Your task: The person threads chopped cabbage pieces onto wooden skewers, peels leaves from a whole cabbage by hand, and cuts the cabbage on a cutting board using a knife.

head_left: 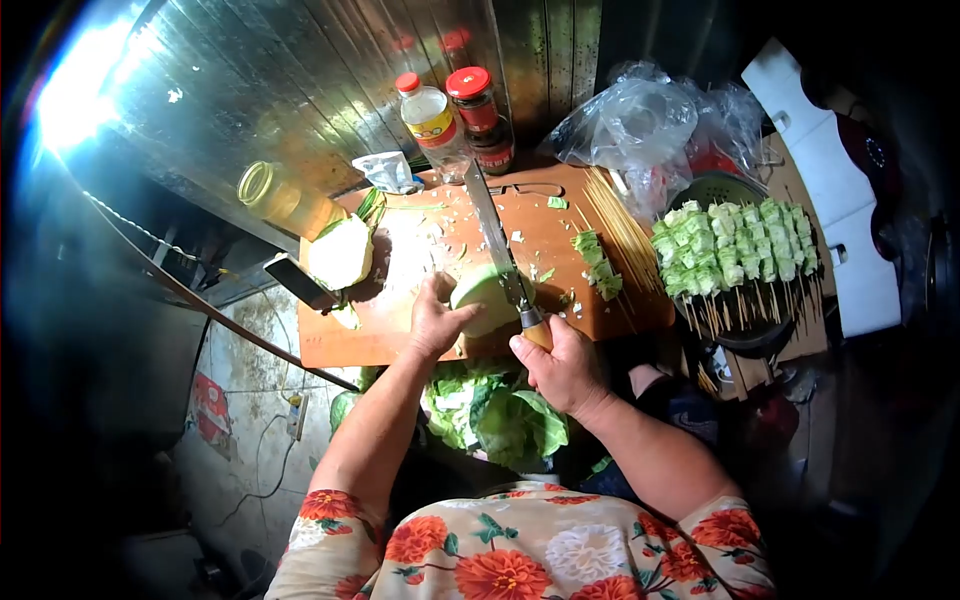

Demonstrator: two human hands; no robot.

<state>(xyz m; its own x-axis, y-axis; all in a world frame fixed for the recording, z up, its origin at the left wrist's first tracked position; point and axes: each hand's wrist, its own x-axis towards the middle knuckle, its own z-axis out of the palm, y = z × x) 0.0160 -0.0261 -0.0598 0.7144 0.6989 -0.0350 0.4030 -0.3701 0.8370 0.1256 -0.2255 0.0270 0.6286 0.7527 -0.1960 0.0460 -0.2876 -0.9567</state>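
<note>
A pale green cabbage piece lies on the orange-brown board near its front edge. My left hand grips its left side, thumb and fingers set around it. In my right hand is a knife, its wooden handle inside my closed fingers. The long blade points away from me, above the cabbage's right side, and I cannot tell whether it touches. Another cut cabbage sits at the board's left. Right of the knife lies a skewer of cabbage pieces.
Bare bamboo skewers lie on the board's right. Many loaded skewers rest over a pot beyond it. A bottle, a red-lidded jar and a glass jar stand behind. A phone juts at the left; cabbage leaves are below.
</note>
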